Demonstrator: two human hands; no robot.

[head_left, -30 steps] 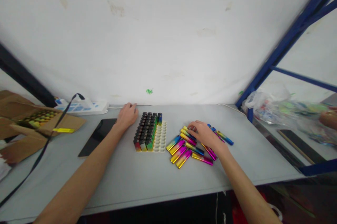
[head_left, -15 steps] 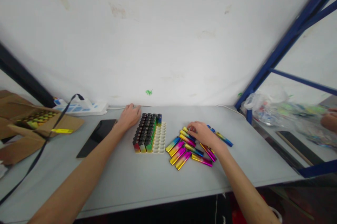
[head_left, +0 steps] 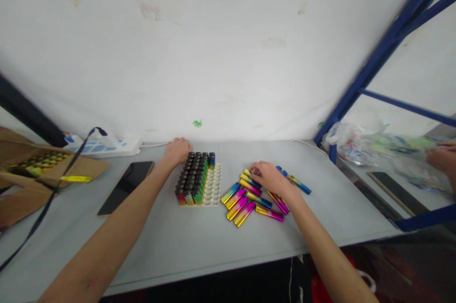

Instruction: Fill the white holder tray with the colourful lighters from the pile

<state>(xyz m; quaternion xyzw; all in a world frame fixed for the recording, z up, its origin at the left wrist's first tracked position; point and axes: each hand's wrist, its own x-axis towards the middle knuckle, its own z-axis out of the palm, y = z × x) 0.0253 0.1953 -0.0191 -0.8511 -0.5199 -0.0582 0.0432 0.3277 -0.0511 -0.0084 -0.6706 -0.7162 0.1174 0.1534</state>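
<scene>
My left hand (head_left: 179, 150) rests at the back left corner of a block of upright, black-topped cylinders (head_left: 192, 172) that look like lighters. Its fingers are loosely bent and seem to hold nothing; their tips are partly hidden. The cylinders fill the left rows of a white tray (head_left: 213, 186) with round holes. On the right, my right hand (head_left: 265, 174) reaches down into a pile of shiny tubes (head_left: 236, 206) in gold, magenta and blue. Its fingers are curled closed at a gold-blue tube (head_left: 251, 178) on the back of the pile; the fingertips are partly covered.
A black phone-like slab (head_left: 126, 186) lies on the left. Behind it is a white power strip (head_left: 110, 147), and further left an open cardboard box (head_left: 78, 165) with a dark strap across it. A blue metal frame (head_left: 356, 89) borders the right; beyond it another person's hand (head_left: 441, 156) is near plastic bags (head_left: 351, 146).
The view has shifted slightly, so everything sits a little further left. My left hand appears closer to the block's back corner. My right hand stays over the pile.
</scene>
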